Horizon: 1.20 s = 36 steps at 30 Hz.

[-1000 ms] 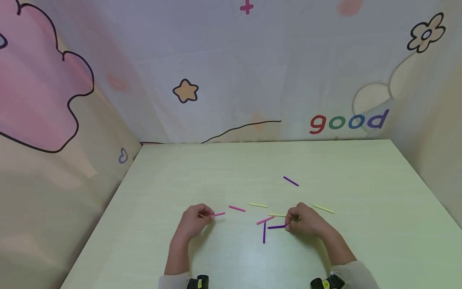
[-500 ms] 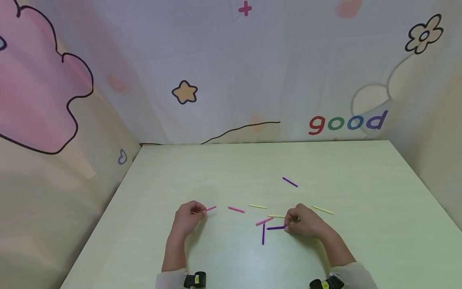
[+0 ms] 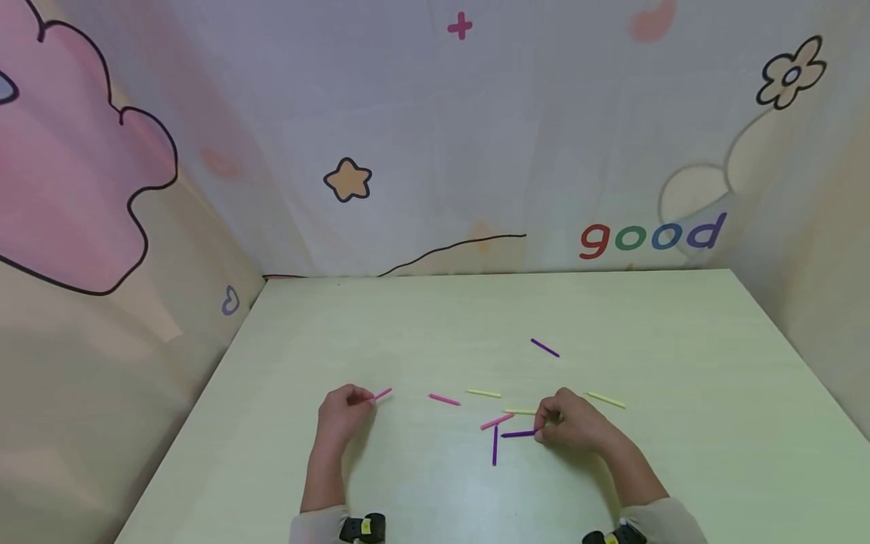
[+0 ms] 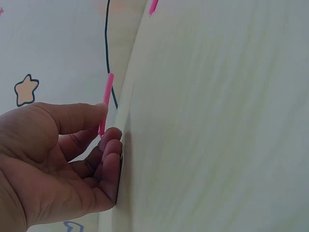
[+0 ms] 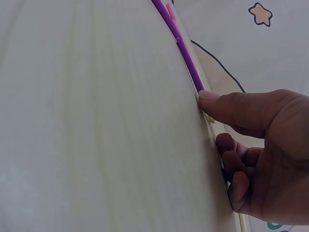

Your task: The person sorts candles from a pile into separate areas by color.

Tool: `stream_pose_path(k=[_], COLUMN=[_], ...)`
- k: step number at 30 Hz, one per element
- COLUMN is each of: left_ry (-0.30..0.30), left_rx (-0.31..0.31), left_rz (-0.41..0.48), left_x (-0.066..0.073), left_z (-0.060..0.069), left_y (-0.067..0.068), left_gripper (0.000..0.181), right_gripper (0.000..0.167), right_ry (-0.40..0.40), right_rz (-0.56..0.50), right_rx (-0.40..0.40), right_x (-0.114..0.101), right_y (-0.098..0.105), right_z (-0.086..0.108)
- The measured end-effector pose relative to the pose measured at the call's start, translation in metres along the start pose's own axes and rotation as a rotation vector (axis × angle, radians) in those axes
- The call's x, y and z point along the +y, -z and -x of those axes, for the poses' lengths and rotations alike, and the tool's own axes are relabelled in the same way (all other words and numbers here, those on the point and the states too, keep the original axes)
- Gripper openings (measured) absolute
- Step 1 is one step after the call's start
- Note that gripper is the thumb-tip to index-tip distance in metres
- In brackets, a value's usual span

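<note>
My left hand (image 3: 342,415) pinches a short pink stick (image 3: 384,394) between thumb and finger, left of the other sticks. In the left wrist view this pink stick (image 4: 109,88) tilts upward from the fingertips, off the table. My right hand (image 3: 574,423) pinches the right end of a purple stick (image 3: 516,434) that lies on the table. Beside that stick's left end, a second purple stick (image 3: 495,447) points toward me. A pink stick (image 3: 497,421) slants just above them, and a yellow stick (image 3: 518,412) runs behind, its right end hidden by the right hand.
Farther back lies a lone purple stick (image 3: 545,347). A pink stick (image 3: 444,399) and a yellow stick (image 3: 483,393) lie between the hands; another yellow stick (image 3: 606,400) is beyond the right hand. A printed cloth wall (image 3: 435,151) bounds the pale table (image 3: 408,325) at the back.
My left hand has moved left with the pink stick, away from the other sticks. The right hand stays on the purple stick. The head view has shifted slightly.
</note>
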<state>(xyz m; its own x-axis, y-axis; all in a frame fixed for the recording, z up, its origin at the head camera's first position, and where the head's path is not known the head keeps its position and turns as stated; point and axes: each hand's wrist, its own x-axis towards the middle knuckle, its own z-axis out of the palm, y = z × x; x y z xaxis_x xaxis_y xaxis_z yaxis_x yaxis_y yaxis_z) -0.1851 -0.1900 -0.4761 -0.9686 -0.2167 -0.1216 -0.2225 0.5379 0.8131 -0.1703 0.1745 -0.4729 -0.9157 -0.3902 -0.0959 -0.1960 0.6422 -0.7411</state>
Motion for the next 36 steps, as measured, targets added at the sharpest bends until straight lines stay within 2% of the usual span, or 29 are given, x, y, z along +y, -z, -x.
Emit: stream_pose_path(k=[9, 13, 21, 28, 36], left_ry=[0.026, 0.038, 0.037, 0.017, 0.044], left_rx=[-0.034, -0.035, 0.019, 0.084, 0.092], left_rz=[-0.013, -0.023, -0.051, -0.106, -0.112], left_x=[0.0009, 0.0005, 0.0038, 0.0005, 0.0002], left_z=[-0.0021, -0.0007, -0.0027, -0.0034, -0.0056], left_y=[0.001, -0.0007, 0.0012, 0.0002, -0.0023], left_gripper=[0.007, 0.006, 0.006, 0.007, 0.006], right_gripper=[0.017, 0.016, 0.016, 0.014, 0.013], right_ry=[-0.015, 0.022, 0.09, 0.07, 0.032], right_rz=[0.029, 0.031, 0.032, 0.022, 0.034], right_rx=[0.022, 0.025, 0.028, 0.015, 0.022], right_x=[0.0057, 0.0079, 0.0072, 0.0057, 0.0021], right_y=[-0.0026, -0.0026, 0.0005, -0.0015, -0.0006], right_z=[0.0002, 0.0024, -0.0017, -0.0014, 0.0004])
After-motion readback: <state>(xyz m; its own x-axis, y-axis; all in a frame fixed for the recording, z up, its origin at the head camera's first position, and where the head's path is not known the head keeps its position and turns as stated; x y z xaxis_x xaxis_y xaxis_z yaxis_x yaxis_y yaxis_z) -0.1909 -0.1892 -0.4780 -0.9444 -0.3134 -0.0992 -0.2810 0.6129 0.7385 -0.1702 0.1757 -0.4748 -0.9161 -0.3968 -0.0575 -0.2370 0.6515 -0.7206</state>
